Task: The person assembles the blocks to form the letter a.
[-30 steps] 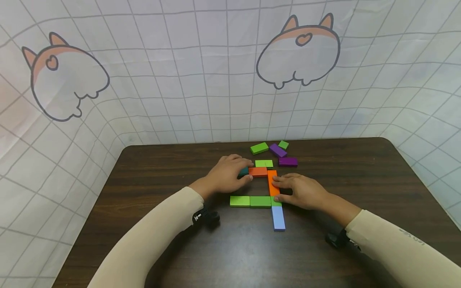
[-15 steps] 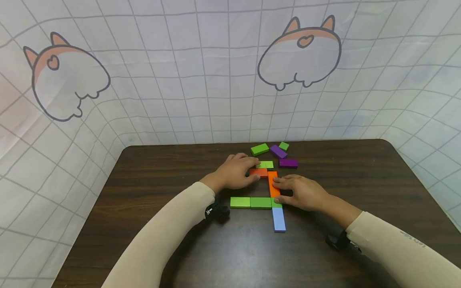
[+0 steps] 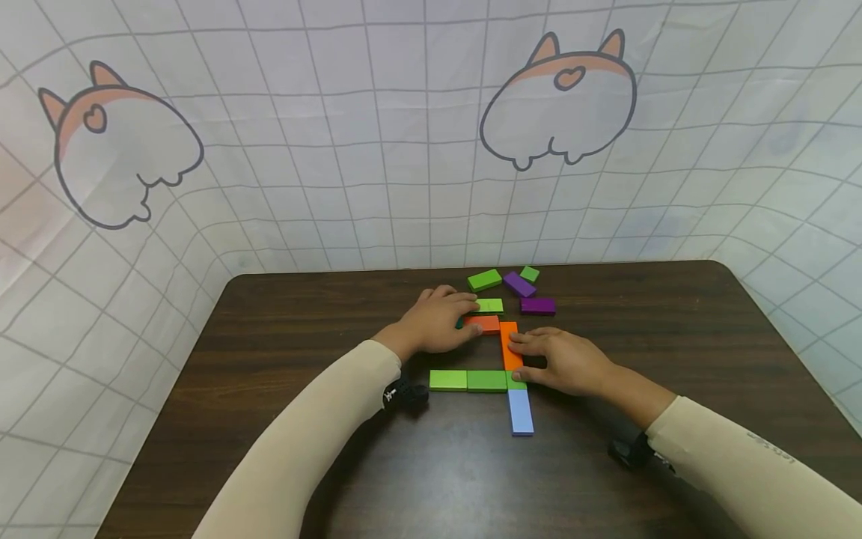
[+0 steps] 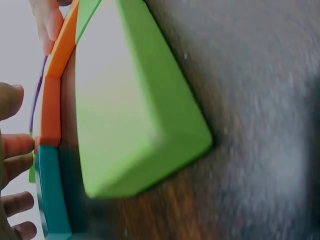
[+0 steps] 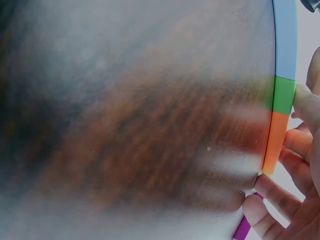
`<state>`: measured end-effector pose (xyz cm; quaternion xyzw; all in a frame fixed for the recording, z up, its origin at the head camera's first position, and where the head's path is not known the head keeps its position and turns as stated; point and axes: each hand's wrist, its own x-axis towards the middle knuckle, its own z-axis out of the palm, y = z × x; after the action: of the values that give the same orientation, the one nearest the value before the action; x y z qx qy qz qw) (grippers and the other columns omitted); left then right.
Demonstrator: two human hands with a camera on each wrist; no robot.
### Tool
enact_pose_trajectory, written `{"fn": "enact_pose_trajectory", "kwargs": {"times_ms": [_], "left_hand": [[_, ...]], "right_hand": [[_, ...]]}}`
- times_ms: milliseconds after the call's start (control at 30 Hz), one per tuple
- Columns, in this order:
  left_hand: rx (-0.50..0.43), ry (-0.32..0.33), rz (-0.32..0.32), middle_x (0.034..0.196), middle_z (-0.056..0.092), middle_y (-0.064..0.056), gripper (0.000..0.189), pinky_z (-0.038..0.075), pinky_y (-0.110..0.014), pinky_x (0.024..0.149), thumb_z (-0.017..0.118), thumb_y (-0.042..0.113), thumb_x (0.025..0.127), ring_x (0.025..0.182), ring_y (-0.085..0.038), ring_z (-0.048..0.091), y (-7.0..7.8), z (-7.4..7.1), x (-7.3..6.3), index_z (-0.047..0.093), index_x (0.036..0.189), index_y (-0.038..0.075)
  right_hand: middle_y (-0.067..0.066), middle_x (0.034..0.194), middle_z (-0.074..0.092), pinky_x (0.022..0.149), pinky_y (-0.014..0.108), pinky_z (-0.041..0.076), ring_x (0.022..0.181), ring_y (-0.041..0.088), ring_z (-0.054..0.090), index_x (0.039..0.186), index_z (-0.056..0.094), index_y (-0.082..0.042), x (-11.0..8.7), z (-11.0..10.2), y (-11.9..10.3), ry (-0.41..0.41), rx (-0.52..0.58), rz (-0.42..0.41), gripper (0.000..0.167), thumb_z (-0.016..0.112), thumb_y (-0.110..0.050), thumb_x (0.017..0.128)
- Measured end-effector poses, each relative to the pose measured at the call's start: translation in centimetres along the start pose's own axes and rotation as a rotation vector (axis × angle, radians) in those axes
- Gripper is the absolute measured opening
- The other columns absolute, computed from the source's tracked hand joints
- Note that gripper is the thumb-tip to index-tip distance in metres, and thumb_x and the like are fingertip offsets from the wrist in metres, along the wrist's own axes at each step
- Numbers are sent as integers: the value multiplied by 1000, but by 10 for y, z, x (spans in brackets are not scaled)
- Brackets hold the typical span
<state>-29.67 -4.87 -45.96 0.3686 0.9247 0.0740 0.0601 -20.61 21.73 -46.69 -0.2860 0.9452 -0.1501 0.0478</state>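
My left hand [image 3: 439, 322] lies over a teal block [image 4: 54, 192] and the left end of a red-orange block [image 3: 488, 324], hiding most of the teal one in the head view. Its fingertips reach the left end of a lime-green block [image 3: 491, 305] just behind them. My right hand [image 3: 567, 361] rests its fingertips on an upright-running orange block [image 3: 510, 353], and its thumb on a small green block [image 3: 515, 382] below that. A light-blue block [image 3: 521, 413] continues the column toward me. Lime [image 3: 447, 381] and green [image 3: 486, 382] blocks form a row leftward from the small green one.
Behind the layout lie loose blocks: a green one [image 3: 485, 281], two purple ones [image 3: 519, 284] and a small green square [image 3: 530, 274]. All lie on a dark wooden table [image 3: 283, 322] backed by a white grid-patterned cloth [image 3: 350, 150].
My left hand has shifted right from the teal block toward the red-orange one. The lime-green block behind it has slid slightly left in the last half second. My right hand stays put.
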Motion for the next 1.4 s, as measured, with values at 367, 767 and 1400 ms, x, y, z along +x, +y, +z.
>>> {"fn": "enact_pose_trajectory", "kwargs": {"times_ms": [367,767,1400], "left_hand": [[-47,18,-52,161,40,5,56,26,-50,114,45,57,105,145,-25,32,-24,-1,-10,54,150,25],[-74,26,-99,161,40,0,55,23,-55,115,46,52,106,146,-30,31,-48,-9,-30,53,151,20],[-60,68,-148,155,48,-5,52,27,-57,113,54,46,105,143,-32,36,-80,-15,-63,58,146,15]], "right_hand": [[3,149,55,106,57,43,136,34,50,142,64,-12,0,-2,-2,-9,5,3,61,68,-52,95],[4,148,56,106,57,44,136,34,51,142,64,-12,2,-2,0,1,0,-3,61,70,-50,95],[4,148,56,105,58,44,135,34,51,141,64,-12,1,-3,1,4,1,-10,61,70,-50,95]]}}
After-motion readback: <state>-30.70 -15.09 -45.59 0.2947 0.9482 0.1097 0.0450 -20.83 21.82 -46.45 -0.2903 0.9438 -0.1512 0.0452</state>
